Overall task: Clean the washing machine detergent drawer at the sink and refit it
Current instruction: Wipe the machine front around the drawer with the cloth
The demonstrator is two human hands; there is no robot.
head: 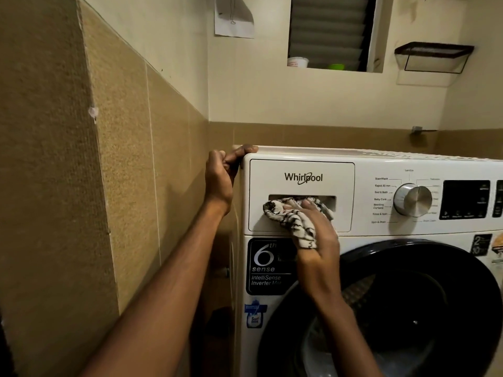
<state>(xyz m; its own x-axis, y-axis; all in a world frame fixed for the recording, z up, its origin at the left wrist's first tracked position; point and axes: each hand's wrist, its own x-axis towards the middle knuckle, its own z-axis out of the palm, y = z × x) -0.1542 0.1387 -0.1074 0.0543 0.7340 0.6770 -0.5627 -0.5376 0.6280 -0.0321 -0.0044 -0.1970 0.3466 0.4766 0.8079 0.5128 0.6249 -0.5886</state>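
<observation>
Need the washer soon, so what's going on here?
A person is at the washing machine with a cloth. The left hand grips the machine's top left corner, as if to steady it. The right hand holds a striped cloth and presses it into the handle recess of the detergent drawer. The drawer sits in its slot, its front flush with the panel, so this looks like a last wipe with the drawer already refitted.
</observation>
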